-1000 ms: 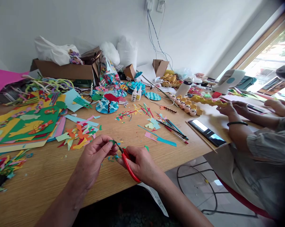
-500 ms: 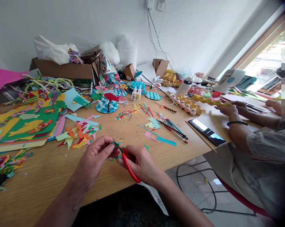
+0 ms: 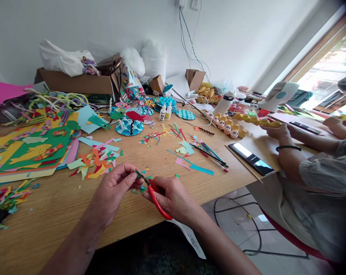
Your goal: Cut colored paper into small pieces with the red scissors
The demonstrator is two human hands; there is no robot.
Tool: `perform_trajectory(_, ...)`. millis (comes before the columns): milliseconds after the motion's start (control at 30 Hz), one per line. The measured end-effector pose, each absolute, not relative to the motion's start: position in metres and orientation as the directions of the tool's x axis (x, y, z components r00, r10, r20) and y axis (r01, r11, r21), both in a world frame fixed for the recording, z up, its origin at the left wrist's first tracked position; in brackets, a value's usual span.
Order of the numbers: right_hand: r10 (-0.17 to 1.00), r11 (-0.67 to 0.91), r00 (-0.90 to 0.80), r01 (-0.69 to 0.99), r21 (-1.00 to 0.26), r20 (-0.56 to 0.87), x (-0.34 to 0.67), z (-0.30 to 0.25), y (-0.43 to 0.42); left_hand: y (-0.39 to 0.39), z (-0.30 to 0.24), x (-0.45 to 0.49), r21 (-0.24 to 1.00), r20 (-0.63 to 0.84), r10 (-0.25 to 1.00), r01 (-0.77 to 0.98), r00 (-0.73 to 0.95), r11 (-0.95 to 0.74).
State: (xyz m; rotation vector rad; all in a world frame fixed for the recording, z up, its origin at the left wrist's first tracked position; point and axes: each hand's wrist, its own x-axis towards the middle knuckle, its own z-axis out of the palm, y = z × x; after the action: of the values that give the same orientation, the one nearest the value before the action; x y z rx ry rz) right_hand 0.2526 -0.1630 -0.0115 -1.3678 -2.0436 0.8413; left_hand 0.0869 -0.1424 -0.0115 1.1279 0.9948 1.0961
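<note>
Near the front edge of the wooden table (image 3: 55, 214), my right hand (image 3: 173, 198) grips red-handled scissors (image 3: 155, 198), fingers through the loops. The blades point up and left into a small green paper scrap (image 3: 138, 175) pinched between the thumb and fingers of my left hand (image 3: 115, 191). Both hands hover just above the tabletop, almost touching. Tiny teal and green snippets (image 3: 142, 188) lie under them.
Coloured paper sheets (image 3: 32, 149) and a heap of scraps (image 3: 95, 160) lie left. Glue bottles (image 3: 165, 113), blue paper discs (image 3: 129, 126), pencils (image 3: 211, 154) and a phone (image 3: 251, 158) sit further out. A cardboard box (image 3: 78, 82) stands behind. A seated person's hands (image 3: 278, 133) hold a yellow strip (image 3: 255, 121) at right.
My hands stay in nearly the same place; the scissors shifted slightly on the green scrap. The view rose a little. The other person's hands moved slightly with the yellow strip.
</note>
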Motion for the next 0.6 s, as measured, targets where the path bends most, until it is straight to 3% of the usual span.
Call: perform_trajectory(600,0.934,0.274,-0.352,0.608,-0.745,0.057,0.2510,-0.0158,-0.1613,-0.1488,-0.0149,0.0871,0.974,-0.072,0.988,-0.205,0.138,0.100)
